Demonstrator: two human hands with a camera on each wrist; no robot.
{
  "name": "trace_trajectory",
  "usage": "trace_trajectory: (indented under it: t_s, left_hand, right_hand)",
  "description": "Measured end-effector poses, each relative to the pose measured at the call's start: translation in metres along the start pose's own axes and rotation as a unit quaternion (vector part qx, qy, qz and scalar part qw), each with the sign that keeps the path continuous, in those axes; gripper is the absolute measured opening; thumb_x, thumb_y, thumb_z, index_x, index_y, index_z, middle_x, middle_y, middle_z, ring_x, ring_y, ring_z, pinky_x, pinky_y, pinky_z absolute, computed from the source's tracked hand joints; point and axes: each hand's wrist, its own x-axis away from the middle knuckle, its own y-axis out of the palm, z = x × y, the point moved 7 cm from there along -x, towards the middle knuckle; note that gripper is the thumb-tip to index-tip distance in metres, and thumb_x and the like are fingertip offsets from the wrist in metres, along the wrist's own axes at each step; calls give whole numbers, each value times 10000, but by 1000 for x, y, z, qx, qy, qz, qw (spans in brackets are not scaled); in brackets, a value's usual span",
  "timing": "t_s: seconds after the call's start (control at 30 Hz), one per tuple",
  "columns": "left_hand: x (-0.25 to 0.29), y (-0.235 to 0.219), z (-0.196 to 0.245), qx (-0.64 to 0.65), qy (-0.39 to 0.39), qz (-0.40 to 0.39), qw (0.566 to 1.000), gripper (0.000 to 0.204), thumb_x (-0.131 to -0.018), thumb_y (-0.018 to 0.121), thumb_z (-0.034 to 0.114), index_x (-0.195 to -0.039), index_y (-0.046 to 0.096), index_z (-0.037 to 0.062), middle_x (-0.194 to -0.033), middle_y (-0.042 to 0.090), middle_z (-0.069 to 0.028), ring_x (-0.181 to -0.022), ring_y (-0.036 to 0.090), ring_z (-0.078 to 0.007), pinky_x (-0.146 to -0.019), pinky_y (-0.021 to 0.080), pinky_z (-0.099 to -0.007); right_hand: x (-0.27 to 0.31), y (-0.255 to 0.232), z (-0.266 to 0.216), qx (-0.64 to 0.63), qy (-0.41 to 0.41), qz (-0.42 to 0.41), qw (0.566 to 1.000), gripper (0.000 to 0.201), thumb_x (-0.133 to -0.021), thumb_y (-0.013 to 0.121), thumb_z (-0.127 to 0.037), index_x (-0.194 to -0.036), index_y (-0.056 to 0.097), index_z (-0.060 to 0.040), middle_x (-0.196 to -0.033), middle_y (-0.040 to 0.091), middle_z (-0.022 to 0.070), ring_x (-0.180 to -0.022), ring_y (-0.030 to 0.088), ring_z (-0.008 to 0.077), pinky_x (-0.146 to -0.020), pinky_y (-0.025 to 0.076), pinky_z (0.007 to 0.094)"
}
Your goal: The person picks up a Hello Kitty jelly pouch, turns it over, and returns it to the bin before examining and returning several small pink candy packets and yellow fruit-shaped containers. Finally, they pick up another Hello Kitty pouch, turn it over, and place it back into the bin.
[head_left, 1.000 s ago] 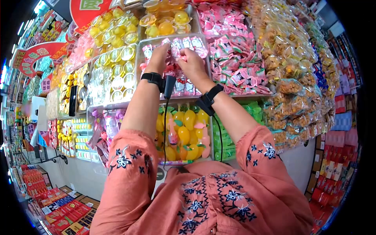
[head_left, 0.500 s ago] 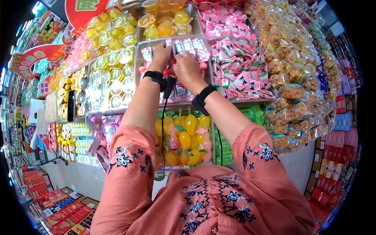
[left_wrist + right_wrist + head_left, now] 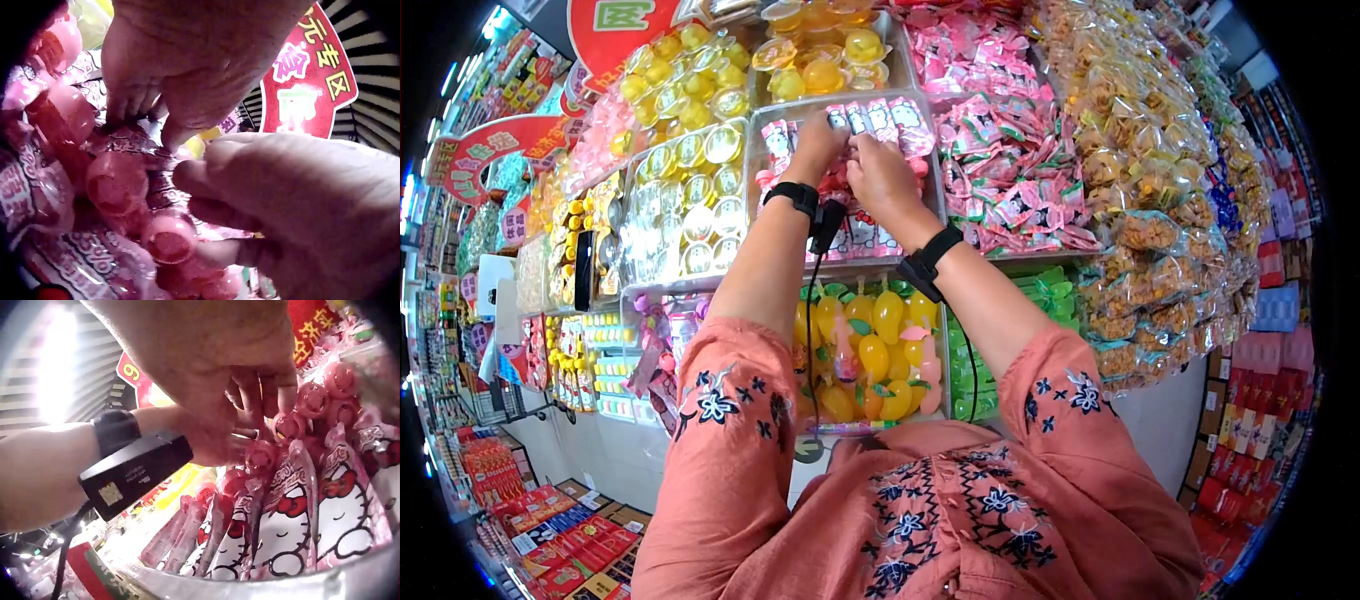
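Pink drink pouches (image 3: 875, 235) with a white cat print and round pink-red caps (image 3: 259, 456) stand in rows in a clear bin. My left hand (image 3: 816, 146) reaches into the back of these rows. In the left wrist view its bent fingers and thumb pinch the top of a wrapped pouch (image 3: 134, 140). Close on its right is my right hand (image 3: 882, 178), its loosely bent fingers (image 3: 219, 253) right at a cap (image 3: 169, 240). The right wrist view shows the right hand (image 3: 231, 369) over the caps, partly covering the left hand.
Cups of yellow jelly (image 3: 690, 200) fill the bin to the left. Pink wrapped sweets (image 3: 1020, 170) and bagged snacks (image 3: 1140, 240) lie to the right. Mango-shaped yellow packs (image 3: 880, 350) sit in front, below the bin's front wall (image 3: 262, 581). A cable (image 3: 812, 330) hangs from the left wrist device.
Both hands held a pink pouch up between them at first, then came down among the pouches. The right hand moved left and lower; the left hand stayed near the back rows.
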Motion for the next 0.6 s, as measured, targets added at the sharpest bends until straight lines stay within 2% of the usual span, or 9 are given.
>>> trace_trajectory:
  t_s: [0.07,0.17,0.2,0.3,0.33,0.43,0.57,0.6]
  left_hand:
    - [2,0,4,-39,54,25,997,361,-779,711,194,-1005,658,-81,-1039,663,-309,-995,633,-456,-886,501,-489]
    - [4,-1,10,-136,43,-30,989,459,-868,670,246,-1171,592,-88,-1026,674,-299,-963,661,-416,-838,508,-452]
    - [6,-3,13,-126,37,-28,991,451,-869,666,247,-1171,594,-80,-1035,668,-311,-977,652,-433,-847,504,-467]
    - [16,-16,22,-89,25,34,995,396,-875,657,244,-1128,608,-56,-1027,672,-296,-980,653,-426,-848,492,-486]
    - [19,-10,26,-100,38,-23,994,377,-885,638,254,-1112,621,-47,-1051,671,-288,-997,646,-430,-867,492,-483]
    - [25,-3,39,-134,79,-191,969,344,-915,582,282,-1063,659,-18,-1123,668,-264,-1047,627,-442,-924,494,-474]
    - [31,-27,52,1,120,-49,992,359,-990,557,293,-1138,677,-11,-967,714,-114,-873,641,-233,-814,497,-383]
    - [56,-49,95,28,35,-52,998,378,-995,561,320,-1134,677,-12,-913,693,-63,-842,605,-189,-782,488,-366]
  right_hand:
    - [4,-3,7,-54,24,11,998,214,-848,611,-108,-1040,627,-17,-878,681,196,-922,621,401,-801,504,505]
    - [13,-30,-1,-70,48,3,996,207,-864,607,-107,-1050,629,-18,-886,682,204,-893,634,401,-793,507,509]
    - [17,-38,0,-107,39,32,993,205,-880,608,-115,-1060,630,-18,-922,690,210,-868,657,393,-777,525,482]
    - [33,-57,11,-145,98,13,984,219,-891,614,-129,-1083,629,-24,-954,702,203,-866,681,368,-765,539,442]
    - [40,-69,9,-142,112,16,983,238,-896,618,-138,-1108,628,-30,-929,713,177,-831,695,335,-758,542,415]
    - [58,-81,8,-205,127,-6,971,254,-894,624,-142,-1118,620,-21,-890,716,149,-797,697,304,-745,537,405]
    - [81,-95,-8,-209,132,-46,968,249,-891,623,-142,-1109,613,-23,-865,712,131,-781,698,277,-723,533,378]
    - [88,-91,-3,-228,136,-46,963,225,-890,617,-135,-1087,618,-24,-864,708,143,-788,701,279,-725,535,377]
